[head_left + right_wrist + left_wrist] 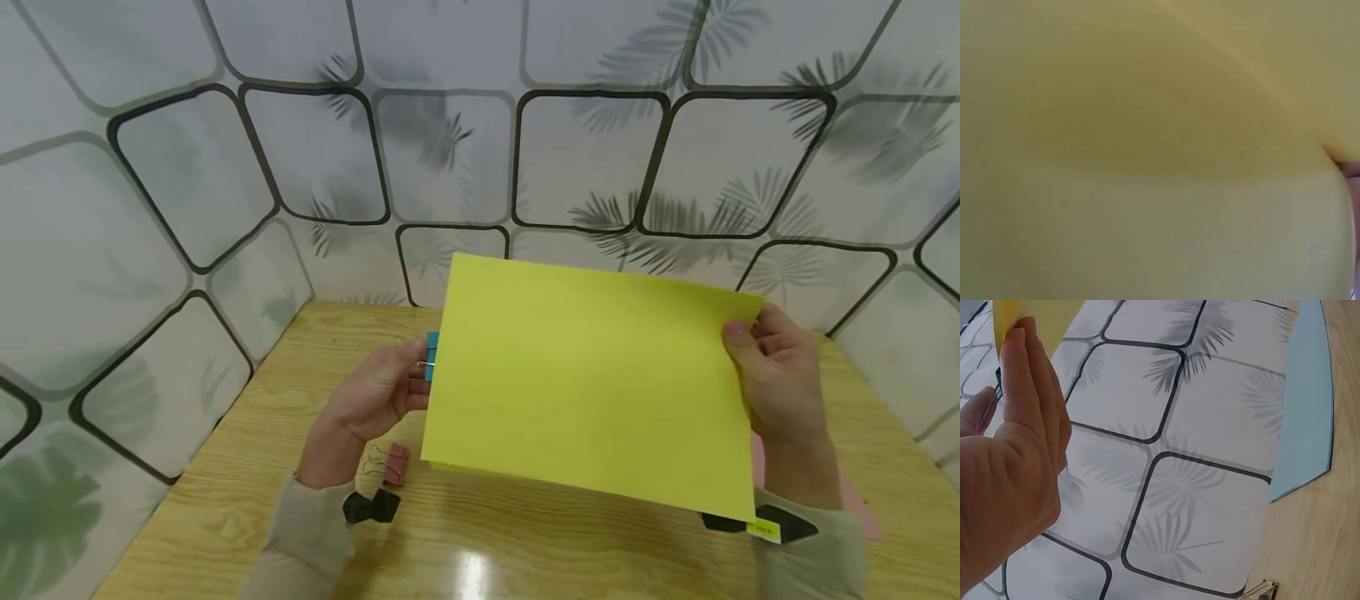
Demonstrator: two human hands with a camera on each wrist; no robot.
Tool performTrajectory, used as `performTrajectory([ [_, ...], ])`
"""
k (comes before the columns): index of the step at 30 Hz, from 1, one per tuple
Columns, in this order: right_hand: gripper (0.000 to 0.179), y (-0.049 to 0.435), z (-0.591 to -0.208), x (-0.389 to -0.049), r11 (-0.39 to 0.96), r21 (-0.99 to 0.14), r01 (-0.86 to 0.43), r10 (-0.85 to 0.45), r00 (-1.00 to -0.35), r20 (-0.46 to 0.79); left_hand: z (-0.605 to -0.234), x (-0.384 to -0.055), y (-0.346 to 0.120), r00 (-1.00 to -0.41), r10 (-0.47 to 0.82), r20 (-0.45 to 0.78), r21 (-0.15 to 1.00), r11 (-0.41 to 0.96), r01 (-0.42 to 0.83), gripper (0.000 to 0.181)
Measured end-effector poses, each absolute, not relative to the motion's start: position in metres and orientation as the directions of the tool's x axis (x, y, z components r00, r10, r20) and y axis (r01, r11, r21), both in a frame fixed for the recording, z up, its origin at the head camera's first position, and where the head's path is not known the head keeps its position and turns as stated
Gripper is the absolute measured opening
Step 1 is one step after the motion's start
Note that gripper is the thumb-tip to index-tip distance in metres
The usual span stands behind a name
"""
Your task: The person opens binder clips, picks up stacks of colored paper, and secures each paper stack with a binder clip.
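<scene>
A few sheets of yellow paper (592, 383) are held up above the table, tilted, with a second edge peeking out along the bottom. A blue binder clip (431, 357) sits at their left edge, its wire handle showing. My left hand (371, 396) pinches this clip between thumb and fingers; in the left wrist view its fingers (1035, 381) lie straight along the paper. At the upper right corner my right hand (783, 379) grips the sheets, thumb in front and fingers behind. Yellow paper (1160, 237) fills nearly all of the right wrist view.
A pink binder clip (395, 465) lies on the wooden table (555, 542) near my left wrist. Pink paper (858, 508) shows beneath my right forearm. Light blue paper (1304, 406) rests on the table in the left wrist view. A patterned wall covering (450, 158) stands behind.
</scene>
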State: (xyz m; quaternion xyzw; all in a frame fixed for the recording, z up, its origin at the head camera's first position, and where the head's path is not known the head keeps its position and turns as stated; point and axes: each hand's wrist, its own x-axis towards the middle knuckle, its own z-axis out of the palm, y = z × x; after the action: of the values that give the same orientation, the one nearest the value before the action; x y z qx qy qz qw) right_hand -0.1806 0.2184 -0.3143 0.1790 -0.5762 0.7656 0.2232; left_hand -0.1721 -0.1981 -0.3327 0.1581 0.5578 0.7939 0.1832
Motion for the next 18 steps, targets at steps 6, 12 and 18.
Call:
performTrajectory([
  [6,0.014,0.208,-0.312,-0.179,-0.19,-0.81,-0.555,0.222,-0.828,0.515,-0.33,-0.168,-0.196,-0.905,0.423,0.04,0.971,-0.23,-0.065,0.028],
  [12,0.016,0.202,-0.307,-0.176,-0.154,-0.833,-0.531,0.268,-0.834,0.481,-0.324,-0.166,-0.189,-0.957,0.291,0.009,0.989,-0.144,-0.035,0.025],
  [18,0.021,0.205,-0.307,-0.175,-0.273,-0.858,-0.436,0.106,-0.899,0.424,-0.324,-0.166,-0.184,-0.988,0.149,-0.035,0.994,-0.096,-0.049,0.023],
])
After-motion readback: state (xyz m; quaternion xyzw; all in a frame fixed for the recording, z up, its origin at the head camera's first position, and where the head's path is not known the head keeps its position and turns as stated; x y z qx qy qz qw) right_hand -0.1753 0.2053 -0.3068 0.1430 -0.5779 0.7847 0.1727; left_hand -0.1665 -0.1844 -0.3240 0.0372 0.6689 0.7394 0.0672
